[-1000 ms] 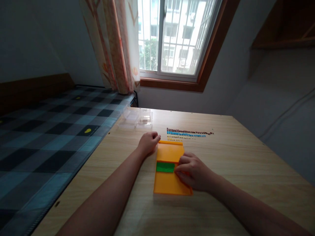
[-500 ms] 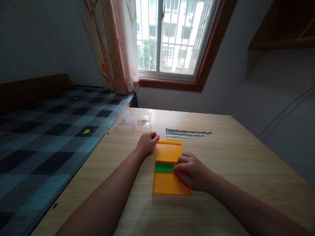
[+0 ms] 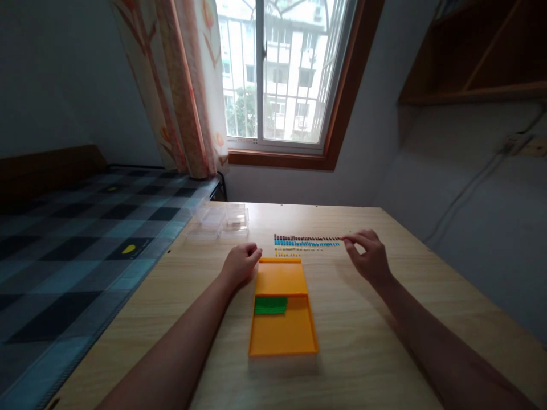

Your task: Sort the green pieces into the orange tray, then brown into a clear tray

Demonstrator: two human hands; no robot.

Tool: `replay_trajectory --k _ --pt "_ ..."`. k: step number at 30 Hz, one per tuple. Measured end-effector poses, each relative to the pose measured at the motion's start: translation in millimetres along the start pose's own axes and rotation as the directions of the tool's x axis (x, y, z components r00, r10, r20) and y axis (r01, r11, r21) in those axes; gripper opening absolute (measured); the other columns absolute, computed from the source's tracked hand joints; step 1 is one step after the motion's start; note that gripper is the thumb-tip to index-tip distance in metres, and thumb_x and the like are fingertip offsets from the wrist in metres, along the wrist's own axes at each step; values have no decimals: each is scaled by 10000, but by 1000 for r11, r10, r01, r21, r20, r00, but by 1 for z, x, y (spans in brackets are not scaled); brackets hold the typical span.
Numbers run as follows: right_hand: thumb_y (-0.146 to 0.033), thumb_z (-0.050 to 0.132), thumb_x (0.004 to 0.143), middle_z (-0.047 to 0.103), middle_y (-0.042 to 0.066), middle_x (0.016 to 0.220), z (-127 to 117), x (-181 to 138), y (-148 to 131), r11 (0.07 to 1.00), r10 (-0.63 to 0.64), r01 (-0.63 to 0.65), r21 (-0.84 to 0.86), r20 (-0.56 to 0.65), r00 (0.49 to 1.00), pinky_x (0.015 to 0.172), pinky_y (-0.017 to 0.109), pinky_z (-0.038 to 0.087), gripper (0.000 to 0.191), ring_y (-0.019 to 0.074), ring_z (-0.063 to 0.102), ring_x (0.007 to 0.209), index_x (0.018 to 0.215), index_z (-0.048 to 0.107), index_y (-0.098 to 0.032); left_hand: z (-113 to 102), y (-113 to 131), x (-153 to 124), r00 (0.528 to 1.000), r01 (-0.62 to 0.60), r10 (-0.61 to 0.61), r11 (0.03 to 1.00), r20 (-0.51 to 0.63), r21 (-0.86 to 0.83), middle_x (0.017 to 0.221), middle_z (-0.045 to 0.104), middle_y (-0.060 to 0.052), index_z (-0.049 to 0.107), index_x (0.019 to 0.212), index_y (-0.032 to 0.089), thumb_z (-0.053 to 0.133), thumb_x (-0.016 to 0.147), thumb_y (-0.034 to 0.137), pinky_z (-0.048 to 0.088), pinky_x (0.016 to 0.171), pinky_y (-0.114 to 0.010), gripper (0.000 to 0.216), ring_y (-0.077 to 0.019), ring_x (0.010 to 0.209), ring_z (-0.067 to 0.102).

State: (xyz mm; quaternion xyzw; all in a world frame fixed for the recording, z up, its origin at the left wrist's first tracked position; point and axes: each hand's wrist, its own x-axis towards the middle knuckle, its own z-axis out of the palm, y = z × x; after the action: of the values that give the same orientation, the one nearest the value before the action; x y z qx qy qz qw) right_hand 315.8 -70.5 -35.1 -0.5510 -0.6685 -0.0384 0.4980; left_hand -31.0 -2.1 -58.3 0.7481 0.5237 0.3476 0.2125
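Note:
An orange tray (image 3: 284, 333) lies on the wooden table (image 3: 384, 319), with a green block of small pieces (image 3: 270, 306) in its left middle. My left hand (image 3: 240, 264) rests curled in a loose fist against the tray's far left corner. My right hand (image 3: 367, 256) is out beyond the tray at the right end of rows of small brown, blue and yellow pieces (image 3: 305, 242). Its thumb and forefinger are pinched together there; whether a piece is between them I cannot make out.
Clear plastic boxes (image 3: 219, 221) stand at the table's far left edge. A bed with a checked cover (image 3: 81, 245) adjoins the table on the left. A window and curtain (image 3: 188, 85) are behind, a wooden shelf (image 3: 474, 57) at upper right.
My right hand has left the tray beside the green block and reached forward to the right end of the rows. The view has tilted up. My left hand stays put.

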Motion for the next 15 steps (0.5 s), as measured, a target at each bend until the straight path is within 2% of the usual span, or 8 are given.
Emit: replay_trajectory --k 2,4,7,9,11,15 --pt "-371 593 849 721 80 873 1 4 36 993 111 -113 -20 -85 990 916 415 449 233 256 603 915 823 751 -201 -1 0 0 1000 2 -2 1000 3 -1 500 319 61 344 531 217 463 788 443 220 564 -273 363 -113 535 346" --pt "-406 559 852 731 100 890 4 4 69 969 241 -247 -19 -161 957 870 397 474 297 265 623 908 825 748 -178 -2 0 1 1000 2 -2 1000 6 4 501 316 61 341 531 218 460 785 453 223 564 -272 366 -114 534 348" --pt "-440 506 902 738 120 883 10 2 106 888 448 -459 18 -255 857 788 372 505 383 274 658 876 863 745 -144 -2 -1 1 1000 -4 4 1000 3 7 509 321 59 333 533 217 449 787 459 228 568 -271 370 -114 539 358" --pt "-432 506 953 729 107 933 12 0 122 832 542 -553 48 -279 792 802 377 523 374 256 668 905 939 725 -129 -3 -1 1 1000 -6 6 1000 0 10 510 330 56 330 532 216 446 788 460 229 569 -271 372 -116 542 368" --pt "-418 551 976 707 81 1016 15 -1 131 795 597 -602 70 -265 757 847 395 538 322 224 665 945 1026 690 -132 -3 -1 1 1000 -12 12 1000 -5 13 510 341 53 341 529 215 445 787 460 230 569 -270 370 -119 547 379" --pt "-392 604 970 672 70 1129 21 -1 136 767 640 -637 77 -172 749 882 411 552 280 207 654 994 1108 661 -154 -3 0 0 1000 -12 12 1000 -2 19 511 361 51 360 533 213 441 793 453 232 573 -268 363 -121 552 387"
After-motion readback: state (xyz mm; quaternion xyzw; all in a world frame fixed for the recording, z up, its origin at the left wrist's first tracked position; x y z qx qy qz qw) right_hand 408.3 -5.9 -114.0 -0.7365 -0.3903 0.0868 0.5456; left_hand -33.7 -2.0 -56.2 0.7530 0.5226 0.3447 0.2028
